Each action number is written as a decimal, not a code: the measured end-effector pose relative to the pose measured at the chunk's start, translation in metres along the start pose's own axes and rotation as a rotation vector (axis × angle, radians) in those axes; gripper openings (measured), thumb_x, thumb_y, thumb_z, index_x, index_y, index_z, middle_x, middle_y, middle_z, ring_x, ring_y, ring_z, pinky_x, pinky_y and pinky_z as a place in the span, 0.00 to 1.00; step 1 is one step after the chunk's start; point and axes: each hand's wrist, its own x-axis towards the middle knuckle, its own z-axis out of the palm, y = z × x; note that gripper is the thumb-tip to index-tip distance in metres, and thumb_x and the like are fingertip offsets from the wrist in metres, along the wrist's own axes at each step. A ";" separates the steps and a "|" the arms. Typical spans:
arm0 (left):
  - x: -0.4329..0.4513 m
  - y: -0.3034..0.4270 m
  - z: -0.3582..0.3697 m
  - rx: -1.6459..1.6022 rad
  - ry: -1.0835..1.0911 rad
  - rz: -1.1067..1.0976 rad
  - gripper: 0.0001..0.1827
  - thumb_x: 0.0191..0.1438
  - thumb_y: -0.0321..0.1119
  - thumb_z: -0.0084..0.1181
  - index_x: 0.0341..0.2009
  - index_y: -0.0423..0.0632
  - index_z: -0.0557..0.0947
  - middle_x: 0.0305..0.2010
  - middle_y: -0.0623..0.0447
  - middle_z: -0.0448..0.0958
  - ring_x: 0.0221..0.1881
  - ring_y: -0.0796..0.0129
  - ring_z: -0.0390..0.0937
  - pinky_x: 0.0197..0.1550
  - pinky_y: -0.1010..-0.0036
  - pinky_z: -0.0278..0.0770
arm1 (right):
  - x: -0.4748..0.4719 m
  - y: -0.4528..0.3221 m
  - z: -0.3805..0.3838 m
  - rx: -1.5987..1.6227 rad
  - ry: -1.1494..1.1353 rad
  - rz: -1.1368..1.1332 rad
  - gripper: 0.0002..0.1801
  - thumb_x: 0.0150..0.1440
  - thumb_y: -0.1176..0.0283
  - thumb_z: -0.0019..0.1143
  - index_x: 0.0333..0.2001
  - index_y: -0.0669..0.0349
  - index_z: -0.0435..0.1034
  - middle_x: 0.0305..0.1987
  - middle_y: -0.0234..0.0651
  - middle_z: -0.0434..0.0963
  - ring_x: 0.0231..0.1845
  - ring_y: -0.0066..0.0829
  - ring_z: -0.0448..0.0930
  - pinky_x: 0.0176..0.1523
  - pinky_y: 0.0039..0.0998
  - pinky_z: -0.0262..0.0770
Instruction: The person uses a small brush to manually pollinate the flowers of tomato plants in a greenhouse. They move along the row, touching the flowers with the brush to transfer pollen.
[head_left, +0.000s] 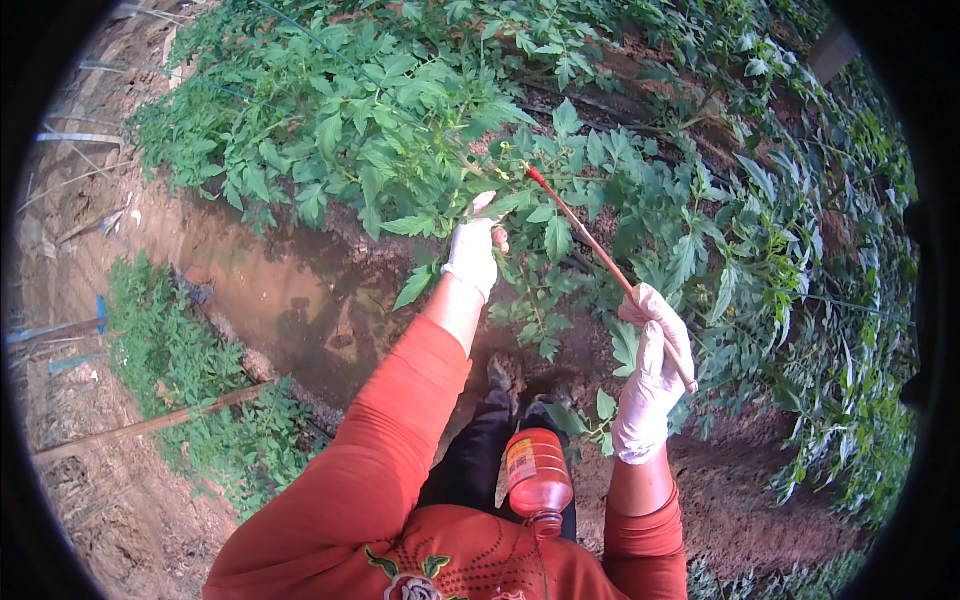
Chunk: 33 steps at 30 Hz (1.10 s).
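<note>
My right hand (654, 360), in a pale glove, is closed around the lower part of a thin brush (592, 244) with a red tip. That tip touches or nearly touches small yellow flowers (504, 171) on a tomato plant (420, 142). Just below the flowers is my left hand (478, 244), in a white glove with reddish stains on the fingertips. Its fingers are among the leaves; whether they pinch a stem is hidden. A clear plastic bottle (538, 476) with red contents and a label hangs by a cord in front of my torso.
Dense tomato foliage (720, 247) spreads ahead and to the right, with green strings (337, 56) running through it. A muddy, wet furrow (300, 300) lies at left. Beyond it are more plants (172, 352) and a wooden pole (157, 424). My feet stand on bare soil.
</note>
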 end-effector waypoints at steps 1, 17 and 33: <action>0.002 0.000 0.001 -0.022 -0.012 -0.034 0.21 0.53 0.27 0.40 0.54 0.50 0.68 0.36 0.52 0.71 0.18 0.74 0.62 0.19 0.77 0.63 | 0.001 -0.001 0.001 -0.002 0.010 -0.009 0.16 0.58 0.68 0.47 0.45 0.68 0.69 0.42 0.41 0.73 0.39 0.30 0.74 0.49 0.34 0.70; 0.038 -0.019 0.027 -0.167 -0.181 -0.054 0.38 0.50 0.30 0.52 0.64 0.52 0.52 0.36 0.53 0.70 0.26 0.69 0.68 0.24 0.74 0.65 | 0.022 0.005 0.010 0.070 0.005 0.019 0.13 0.59 0.72 0.45 0.45 0.68 0.69 0.43 0.41 0.74 0.40 0.29 0.74 0.48 0.32 0.70; 0.036 -0.014 0.024 -0.166 -0.159 -0.022 0.32 0.52 0.32 0.49 0.62 0.55 0.57 0.35 0.55 0.75 0.30 0.73 0.72 0.28 0.77 0.68 | 0.029 -0.005 0.006 0.078 0.010 0.049 0.11 0.58 0.77 0.43 0.43 0.68 0.70 0.41 0.40 0.75 0.38 0.26 0.73 0.49 0.29 0.68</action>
